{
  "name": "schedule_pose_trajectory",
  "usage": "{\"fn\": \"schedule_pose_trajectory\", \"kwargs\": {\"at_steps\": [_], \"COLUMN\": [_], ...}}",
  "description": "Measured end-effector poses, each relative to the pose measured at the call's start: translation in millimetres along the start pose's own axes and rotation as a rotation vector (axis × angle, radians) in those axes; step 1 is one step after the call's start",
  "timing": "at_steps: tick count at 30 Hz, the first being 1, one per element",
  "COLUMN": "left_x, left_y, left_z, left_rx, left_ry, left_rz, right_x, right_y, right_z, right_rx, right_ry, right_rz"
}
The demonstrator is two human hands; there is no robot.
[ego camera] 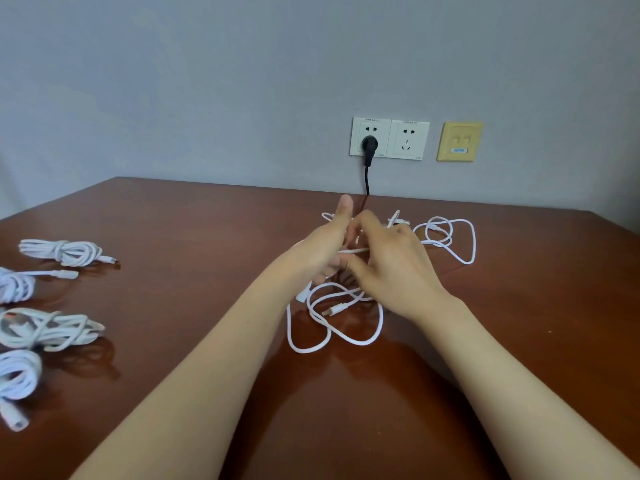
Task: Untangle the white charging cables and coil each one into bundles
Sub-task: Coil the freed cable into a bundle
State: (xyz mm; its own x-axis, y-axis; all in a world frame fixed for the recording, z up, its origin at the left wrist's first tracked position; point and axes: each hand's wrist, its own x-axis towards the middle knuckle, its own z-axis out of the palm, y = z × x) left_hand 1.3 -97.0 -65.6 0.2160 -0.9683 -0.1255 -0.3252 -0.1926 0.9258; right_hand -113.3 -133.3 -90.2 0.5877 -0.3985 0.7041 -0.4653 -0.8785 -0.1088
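Note:
A tangle of white charging cables point(343, 323) lies on the brown table point(207, 237), with loose loops below my hands and more loops point(450, 237) to the right. My left hand point(325, 247) is raised over the tangle, thumb up, fingers closed around a strand. My right hand point(391, 268) meets it from the right and pinches the same white strand point(353, 251) between the two hands. A plug end point(329, 310) lies inside the lower loops. Several coiled white bundles point(65, 252) lie at the table's left edge.
On the wall behind the table are a double socket point(389, 137) with a black plug and cord point(367, 157) hanging behind the table, and a yellow data outlet point(460, 141). Bare brown tabletop shows in front and at the right.

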Motion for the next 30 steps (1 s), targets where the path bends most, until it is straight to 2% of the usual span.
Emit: {"fn": "schedule_pose_trajectory", "kwargs": {"at_steps": [2,7,10,13,18,22,26,28,30], "left_x": [1,0,0,-1,-1,12,38,33,14], "left_y": [-3,-7,-9,-9,-11,-18,-38,-37,-22], "left_z": [2,2,1,-4,-16,-16,-13,-14,-18], "left_rx": [0.047,0.324,0.316,0.316,0.308,0.35,0.201,0.162,0.164], "left_ry": [-0.07,-0.174,-0.289,-0.319,-0.325,-0.392,-0.444,-0.411,-0.362], "left_rz": [0.038,0.123,0.166,0.178,0.149,0.135,0.035,0.03,0.089], "right_x": [-1,3,5,6,5,3,3,4,3], "right_y": [1,7,14,14,24,29,27,26,26], "right_z": [-3,-10,-11,-12,-14,-10,-10,-8,-6], "right_rx": [-0.001,0.006,0.191,0.374,0.397,0.21,-0.071,-0.216,-0.376], "right_ry": [0.008,-0.129,-0.203,-0.242,-0.232,-0.206,-0.197,-0.184,-0.068], "right_rz": [0.058,0.159,0.235,0.288,0.275,0.226,0.108,0.103,0.071]}}
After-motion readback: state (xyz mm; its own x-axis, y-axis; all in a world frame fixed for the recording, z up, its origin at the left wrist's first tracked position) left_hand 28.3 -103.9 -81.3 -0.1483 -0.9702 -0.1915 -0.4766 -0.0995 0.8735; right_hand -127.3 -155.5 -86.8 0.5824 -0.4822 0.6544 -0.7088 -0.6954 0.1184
